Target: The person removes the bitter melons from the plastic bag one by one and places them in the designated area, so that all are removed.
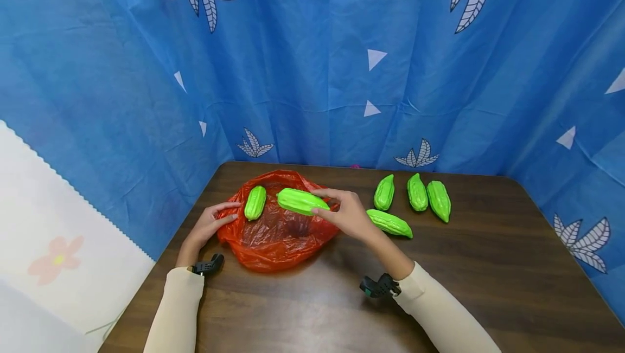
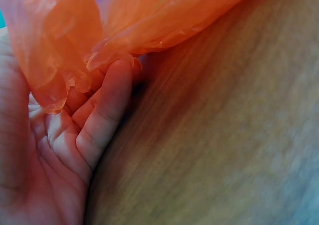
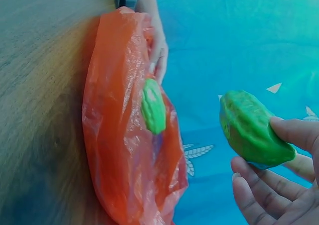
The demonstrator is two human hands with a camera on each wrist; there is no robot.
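A green bitter melon [image 1: 299,201] is pinched at its right end between the thumb and fingers of my right hand [image 1: 348,214], above the red plastic bag [image 1: 280,250]. The right wrist view shows this melon's ridged skin [image 3: 251,128] and tapered tip, held clear of the bag. My left hand [image 1: 206,227] grips the bag's left edge, and the thin plastic [image 2: 119,31] runs between its thumb and curled fingers in the left wrist view. Inside the open bag, near that hand, lies another bitter melon [image 1: 255,203]. Some left fingertips are hidden by the plastic.
Right of the bag, a bitter melon [image 1: 390,223] lies partly behind my right wrist. Farther back are three more: one melon [image 1: 384,193], a second melon [image 1: 417,193] and a third melon [image 1: 439,201]. A blue curtain [image 1: 332,71] hangs behind the dark wooden table [image 1: 273,315].
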